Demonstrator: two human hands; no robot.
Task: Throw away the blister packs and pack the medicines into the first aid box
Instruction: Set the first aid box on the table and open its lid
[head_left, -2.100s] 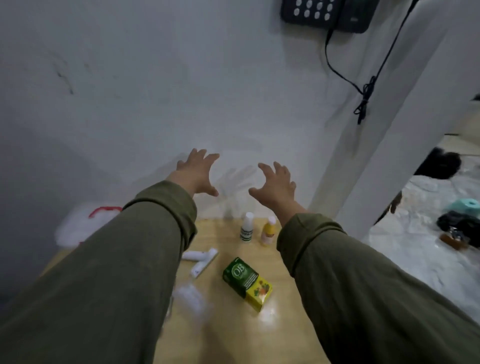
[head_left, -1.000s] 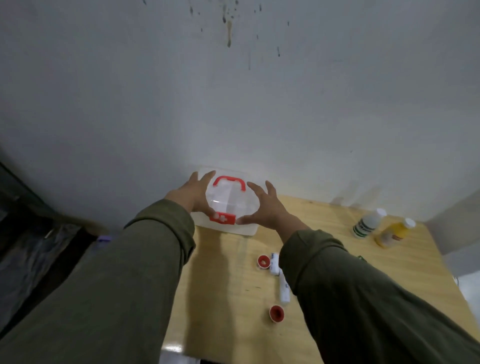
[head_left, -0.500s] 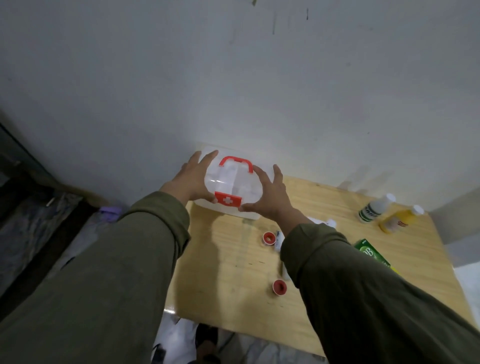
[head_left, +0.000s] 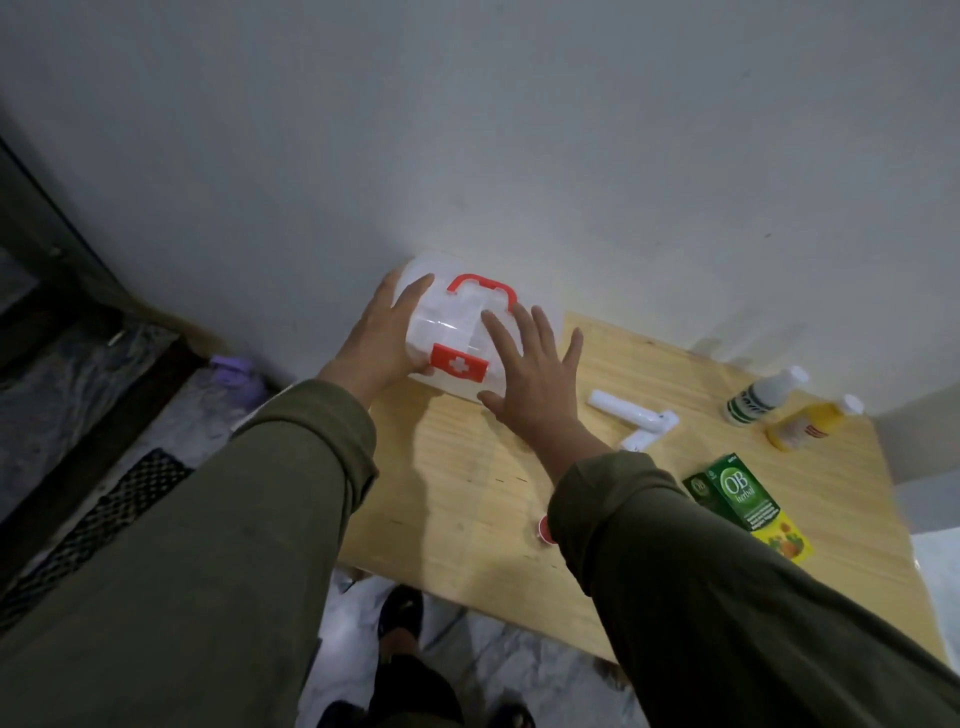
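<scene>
The first aid box is clear plastic with a red handle and a red cross latch. It stands closed at the back left corner of the wooden table, against the wall. My left hand grips its left side. My right hand lies flat against its right side, fingers spread and straight. To the right are two white tubes, a white bottle, a yellow bottle and a green medicine carton. A red cap peeks out beside my right sleeve. I see no blister packs.
The white wall runs right behind the table. Left of the table the floor drops away, with a purple object and a dark grate. My feet stand at the table's near edge.
My view swung left from the bottles to the box, and both hands closed around it. Since half a second ago my right hand has flattened and spread its fingers; the left still grips.
</scene>
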